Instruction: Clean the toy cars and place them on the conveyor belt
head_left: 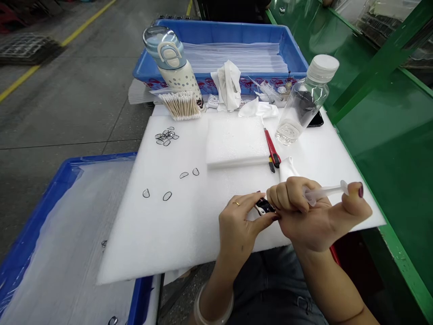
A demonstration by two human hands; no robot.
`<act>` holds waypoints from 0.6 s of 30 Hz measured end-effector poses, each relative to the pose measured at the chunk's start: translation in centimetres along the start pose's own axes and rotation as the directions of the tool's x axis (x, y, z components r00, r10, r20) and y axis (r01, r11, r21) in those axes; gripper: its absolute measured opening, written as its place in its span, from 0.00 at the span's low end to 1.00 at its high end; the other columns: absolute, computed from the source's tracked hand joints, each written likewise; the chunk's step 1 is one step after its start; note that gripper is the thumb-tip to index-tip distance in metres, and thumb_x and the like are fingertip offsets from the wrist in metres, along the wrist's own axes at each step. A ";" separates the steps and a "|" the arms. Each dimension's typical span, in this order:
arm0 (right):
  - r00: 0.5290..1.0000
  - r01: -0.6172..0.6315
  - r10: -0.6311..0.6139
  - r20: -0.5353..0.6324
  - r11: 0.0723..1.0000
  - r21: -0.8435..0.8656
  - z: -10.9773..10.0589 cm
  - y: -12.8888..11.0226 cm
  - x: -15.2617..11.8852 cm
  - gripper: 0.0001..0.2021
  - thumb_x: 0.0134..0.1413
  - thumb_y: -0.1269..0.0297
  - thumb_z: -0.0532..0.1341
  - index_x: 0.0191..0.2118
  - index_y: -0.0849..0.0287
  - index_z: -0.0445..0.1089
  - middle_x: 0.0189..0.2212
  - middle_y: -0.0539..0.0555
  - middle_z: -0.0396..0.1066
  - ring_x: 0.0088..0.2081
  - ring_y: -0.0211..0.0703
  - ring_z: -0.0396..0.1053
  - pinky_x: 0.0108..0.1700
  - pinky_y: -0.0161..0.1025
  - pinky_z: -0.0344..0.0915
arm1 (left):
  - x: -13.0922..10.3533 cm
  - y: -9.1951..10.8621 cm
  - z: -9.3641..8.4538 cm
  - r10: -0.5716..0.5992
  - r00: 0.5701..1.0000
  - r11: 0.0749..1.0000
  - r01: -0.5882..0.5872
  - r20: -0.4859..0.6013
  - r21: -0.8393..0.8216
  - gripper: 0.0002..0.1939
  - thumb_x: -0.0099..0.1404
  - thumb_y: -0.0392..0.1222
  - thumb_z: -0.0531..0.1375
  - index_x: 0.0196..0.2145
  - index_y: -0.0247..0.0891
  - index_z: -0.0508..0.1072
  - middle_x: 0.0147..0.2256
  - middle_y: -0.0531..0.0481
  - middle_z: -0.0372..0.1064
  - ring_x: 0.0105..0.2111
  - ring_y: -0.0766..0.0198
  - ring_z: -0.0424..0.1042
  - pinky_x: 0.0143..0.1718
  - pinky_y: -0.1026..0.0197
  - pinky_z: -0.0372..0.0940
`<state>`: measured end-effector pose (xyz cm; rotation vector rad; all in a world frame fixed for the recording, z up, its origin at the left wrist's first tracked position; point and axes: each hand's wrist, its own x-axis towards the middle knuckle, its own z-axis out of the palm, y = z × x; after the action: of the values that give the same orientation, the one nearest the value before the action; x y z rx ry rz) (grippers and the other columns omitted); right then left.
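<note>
My left hand [238, 225] pinches a small black and white part [264, 206] between thumb and fingers, over the front of the white foam board [162, 239]. Right beside it, my right hand [314, 210] is wrapped round a clear plastic syringe [326, 192], its thumb stretched out by the plunger end. The syringe's front end is hidden by my fingers, close to the small part. Several thin dark rings [167, 196] lie on the board to the left, with a small pile of them [166, 135] farther back.
A white foam block [237, 140] lies mid-board, with a red cutter [271, 146] beside it. Behind stand cotton swabs [182, 106], a tilted drink bottle [179, 74], tissues [230, 85], a clear bottle [304, 101] and a blue tray [219, 29]. Another blue tray [64, 174] is at left.
</note>
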<state>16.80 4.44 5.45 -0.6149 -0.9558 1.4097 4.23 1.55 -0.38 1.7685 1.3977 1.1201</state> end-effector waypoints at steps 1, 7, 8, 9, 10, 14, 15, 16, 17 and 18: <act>1.000 0.006 -0.006 0.002 1.000 -0.010 0.0 0.0 -0.1 0.32 0.55 0.31 0.47 0.17 0.56 0.48 0.12 0.45 0.39 0.16 0.34 0.40 0.20 0.38 0.43 | 0.0 0.0 0.0 -0.003 1.000 1.000 0.003 0.002 0.002 0.23 0.62 0.61 0.62 0.42 0.39 0.78 0.41 0.47 0.79 0.42 0.55 0.76 0.42 0.53 0.70; 0.998 0.032 -0.020 0.052 0.975 -0.221 1.0 -2.1 0.2 0.31 0.57 0.35 0.55 0.17 0.57 0.53 0.15 0.47 0.48 0.19 0.36 0.46 0.22 0.38 0.44 | 0.1 0.1 0.1 -0.029 1.000 0.999 0.028 0.009 0.021 0.19 0.62 0.58 0.63 0.40 0.41 0.79 0.40 0.48 0.79 0.41 0.55 0.76 0.43 0.53 0.71; 0.993 0.110 -0.096 0.071 0.966 -0.235 1.2 -2.5 1.0 0.31 0.56 0.36 0.56 0.17 0.57 0.54 0.16 0.48 0.50 0.20 0.36 0.48 0.23 0.39 0.45 | 0.1 0.0 0.1 -0.027 1.000 0.999 0.027 0.010 0.021 0.18 0.62 0.57 0.64 0.41 0.40 0.79 0.40 0.47 0.79 0.41 0.55 0.76 0.43 0.52 0.71; 0.976 0.218 -0.207 0.073 0.952 -0.216 1.3 -2.9 2.2 0.30 0.56 0.36 0.57 0.17 0.56 0.53 0.17 0.48 0.50 0.20 0.37 0.48 0.23 0.39 0.47 | 0.0 0.0 0.0 -0.020 1.000 1.000 0.019 0.015 0.021 0.18 0.60 0.56 0.66 0.42 0.40 0.79 0.41 0.47 0.79 0.42 0.55 0.76 0.44 0.52 0.71; 0.947 0.320 -0.314 0.064 0.928 -0.189 1.2 -3.1 3.7 0.30 0.56 0.36 0.56 0.17 0.55 0.52 0.17 0.47 0.50 0.21 0.37 0.50 0.24 0.39 0.50 | -0.1 -0.1 0.0 -0.007 1.000 1.000 0.006 0.024 0.021 0.19 0.59 0.54 0.68 0.43 0.40 0.78 0.42 0.47 0.79 0.43 0.54 0.76 0.45 0.52 0.71; 0.970 0.236 -0.241 0.025 0.917 -0.321 0.0 -2.2 9.8 0.24 0.61 0.49 0.40 0.22 0.55 0.60 0.20 0.45 0.58 0.25 0.33 0.62 0.31 0.34 0.66 | -0.6 -0.4 -0.2 0.042 0.996 0.998 -0.046 0.083 0.050 0.24 0.52 0.46 0.74 0.46 0.40 0.77 0.47 0.45 0.77 0.47 0.52 0.75 0.50 0.48 0.70; 0.981 0.189 -0.195 0.019 0.910 -0.369 -0.7 -1.9 10.6 0.23 0.59 0.52 0.41 0.26 0.59 0.65 0.23 0.46 0.62 0.28 0.31 0.66 0.33 0.32 0.67 | -0.7 -0.5 -0.3 0.044 0.995 0.997 -0.050 0.092 0.064 0.24 0.51 0.44 0.74 0.46 0.40 0.76 0.48 0.45 0.76 0.48 0.52 0.74 0.51 0.47 0.70; 0.985 0.156 -0.171 0.000 0.898 -0.411 -1.6 -1.8 10.9 0.21 0.59 0.54 0.44 0.30 0.62 0.67 0.26 0.47 0.66 0.31 0.31 0.68 0.36 0.31 0.68 | -0.8 -0.5 -0.3 0.046 0.994 0.996 -0.054 0.099 0.078 0.25 0.50 0.42 0.74 0.46 0.41 0.76 0.49 0.45 0.76 0.49 0.51 0.74 0.51 0.47 0.70; 0.981 0.155 -0.188 -0.035 0.886 -0.437 -2.5 -1.8 10.6 0.19 0.59 0.55 0.46 0.35 0.63 0.69 0.29 0.47 0.68 0.34 0.31 0.70 0.39 0.31 0.67 | -0.9 -0.5 -0.3 0.051 0.993 0.994 -0.060 0.105 0.087 0.25 0.50 0.41 0.74 0.46 0.41 0.76 0.49 0.45 0.75 0.49 0.51 0.74 0.52 0.46 0.70; 0.968 0.173 -0.235 -0.083 0.873 -0.457 -3.5 -1.9 9.9 0.17 0.60 0.55 0.48 0.39 0.61 0.68 0.32 0.47 0.70 0.37 0.31 0.70 0.42 0.31 0.66 | -0.9 -0.5 -0.2 0.061 0.992 0.993 -0.072 0.112 0.094 0.26 0.49 0.39 0.73 0.47 0.41 0.75 0.49 0.45 0.75 0.49 0.51 0.73 0.51 0.46 0.70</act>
<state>19.83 14.57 7.11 -0.9103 -1.2093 0.9459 3.72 0.77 -0.96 1.9287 1.3578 0.9876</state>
